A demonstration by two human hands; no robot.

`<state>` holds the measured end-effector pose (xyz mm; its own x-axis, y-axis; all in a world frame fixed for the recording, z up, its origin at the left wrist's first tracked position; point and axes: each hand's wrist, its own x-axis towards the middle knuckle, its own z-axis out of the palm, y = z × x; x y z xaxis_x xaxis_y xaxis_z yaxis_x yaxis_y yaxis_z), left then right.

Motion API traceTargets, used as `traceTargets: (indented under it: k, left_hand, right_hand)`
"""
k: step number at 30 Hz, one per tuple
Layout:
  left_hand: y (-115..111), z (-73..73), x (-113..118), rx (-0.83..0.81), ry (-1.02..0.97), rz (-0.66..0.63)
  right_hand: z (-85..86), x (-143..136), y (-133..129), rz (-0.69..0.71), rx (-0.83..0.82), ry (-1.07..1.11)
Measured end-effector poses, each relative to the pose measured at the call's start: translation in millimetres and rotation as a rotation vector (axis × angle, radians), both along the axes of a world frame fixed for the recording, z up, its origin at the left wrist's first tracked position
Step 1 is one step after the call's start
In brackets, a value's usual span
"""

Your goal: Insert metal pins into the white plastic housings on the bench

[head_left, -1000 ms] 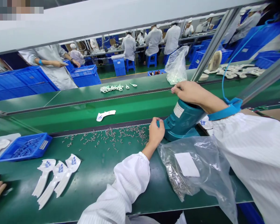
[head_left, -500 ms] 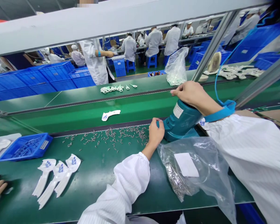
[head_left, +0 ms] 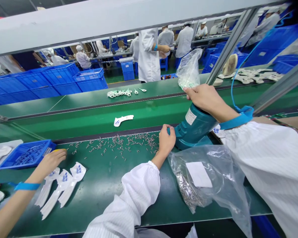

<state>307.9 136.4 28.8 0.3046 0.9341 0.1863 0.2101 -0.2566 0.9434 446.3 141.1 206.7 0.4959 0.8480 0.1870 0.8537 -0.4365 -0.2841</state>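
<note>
A teal bench machine (head_left: 197, 127) with a round body and a white label stands at the right of the green table. At its front nose my left hand (head_left: 167, 138) is closed, the fingertips pinched together, and what they hold is too small to make out. My right hand (head_left: 205, 97) is bent over the top of the machine with its fingers closed together; whatever they grip is hidden. Small metal screw-like pieces (head_left: 118, 142) lie scattered left of my left hand. In front of the machine rests a clear plastic bag (head_left: 221, 165) holding more metal pieces and a white paper slip.
Three white curved plastic parts (head_left: 62, 185) lie at the left, near a blue bin (head_left: 27, 155) of small blue pieces. A co-worker's hand (head_left: 52, 160) reaches in there. One white part (head_left: 123, 119) sits on the green belt. A metal post (head_left: 229, 46) rises behind my right hand.
A co-worker's arm has reached in from the left towards the blue bin. The white part on the belt has shifted right. A standing person behind has moved right. My hands stay almost still.
</note>
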Motion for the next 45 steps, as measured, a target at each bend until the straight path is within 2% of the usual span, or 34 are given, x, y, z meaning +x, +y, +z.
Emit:
traceTargets:
  k: [8,19,33,41,45]
  left_hand:
    - [0.3,-1.5,-0.2,0.003,0.007,-0.006]
    - [0.3,-2.3,-0.4,0.007,0.011,-0.005]
    - [-0.3,-0.7,-0.7,0.009,0.012,-0.003]
    - [0.7,-1.2,0.0,0.008,0.026,-0.009]
    - [1.6,-2.4,0.2,0.012,0.024,-0.013]
  right_hand:
    - [2.2,-0.5,-1.4,-0.012,-0.060,0.013]
    - [-6.8,7.8,1.8,0.088,0.017,-0.037]
    - [3.3,-1.2,-2.8,0.006,-0.024,0.028]
    - [-2.7,2.3,-3.4,0.047,0.110,0.039]
    - [-5.9,3.3,-1.4,0.082,0.116,0.007]
